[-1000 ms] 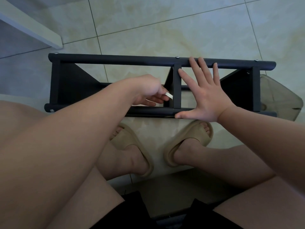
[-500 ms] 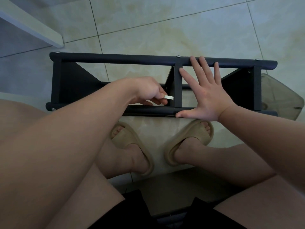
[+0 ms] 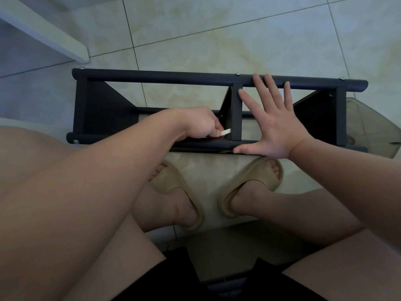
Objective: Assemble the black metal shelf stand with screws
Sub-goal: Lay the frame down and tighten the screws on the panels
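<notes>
the black metal tube-framed shelf stand (image 3: 152, 77) lay on its side on the pale glossy tiled floor (image 3: 217, 35), just beyond the person's feet in beige foam slippers (image 3: 173, 183). the left hand (image 3: 199, 124) was curled, its fingers pinching a small flat silvery metal tool (image 3: 225, 132) whose tip sat right at the centre upright, just above the near rail; the forearm hid part of that rail. the right hand (image 3: 275, 127) lay flat on the frame, fingers straight and spread, thumb along the near rail, fingertips reaching the far rail. small silver screw heads (image 3: 237, 74) dotted the far rail. a translucent greyish plastic container (image 3: 368, 127) sat behind the stand's right end, partly hidden by it. a white board edge (image 3: 54, 38) ran across the upper left.
</notes>
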Available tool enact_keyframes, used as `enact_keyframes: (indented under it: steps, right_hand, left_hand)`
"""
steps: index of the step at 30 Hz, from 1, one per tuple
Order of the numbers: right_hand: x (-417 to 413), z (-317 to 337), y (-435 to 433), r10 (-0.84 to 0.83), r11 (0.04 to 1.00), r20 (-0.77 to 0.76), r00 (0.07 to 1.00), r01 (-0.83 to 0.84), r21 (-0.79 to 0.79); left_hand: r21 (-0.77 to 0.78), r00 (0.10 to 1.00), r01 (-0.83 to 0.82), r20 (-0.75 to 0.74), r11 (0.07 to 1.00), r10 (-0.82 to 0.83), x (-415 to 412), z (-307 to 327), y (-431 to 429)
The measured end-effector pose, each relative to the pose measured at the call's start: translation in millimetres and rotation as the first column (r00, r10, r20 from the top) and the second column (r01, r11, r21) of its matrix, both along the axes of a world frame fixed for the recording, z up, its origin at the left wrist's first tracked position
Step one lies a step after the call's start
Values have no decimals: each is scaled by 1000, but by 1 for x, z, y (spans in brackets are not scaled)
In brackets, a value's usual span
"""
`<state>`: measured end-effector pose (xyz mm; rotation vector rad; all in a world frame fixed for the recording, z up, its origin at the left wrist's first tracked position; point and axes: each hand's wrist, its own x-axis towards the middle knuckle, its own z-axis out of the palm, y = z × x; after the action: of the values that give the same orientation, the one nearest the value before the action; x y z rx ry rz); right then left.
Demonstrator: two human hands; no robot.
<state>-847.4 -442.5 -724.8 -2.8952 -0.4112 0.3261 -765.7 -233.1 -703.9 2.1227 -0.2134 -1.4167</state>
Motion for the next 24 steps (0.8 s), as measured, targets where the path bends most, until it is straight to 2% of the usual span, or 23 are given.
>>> enact_keyframes:
  steps: [4,8,11,15,18,21,24]
  right_hand:
    - [0,-1,-1,7,1000,-3,1000,-7,1]
    - [1,0,-1,1,1000,-44,999,-1,12]
    - [5,6,-2,-21,1000,-117,993,22,11]
    - [11,19,-4,-29,999,-209,977,31,8]
    - [28,34,-14,-50,999,-221,974,49,-9]
    - [52,52,-24,-37,996,-266,963,15,-87]
    - [78,59,-28,-108,992,-372,922,76,-101]
  left_hand:
    - [48,997,67,32,997,-69,-2,4,-4]
    - [188,961,166,188,968,-201,2,14,-4]
    - [233,944,138,263,963,-199,13,26,0]
    - [162,932,29,353,986,-85,25,42,0]
    - [106,922,-39,387,994,-5,36,52,-1]
    - [170,875,-31,480,985,-56,52,62,-5]
    - [245,825,-4,549,970,-135,71,71,-15]
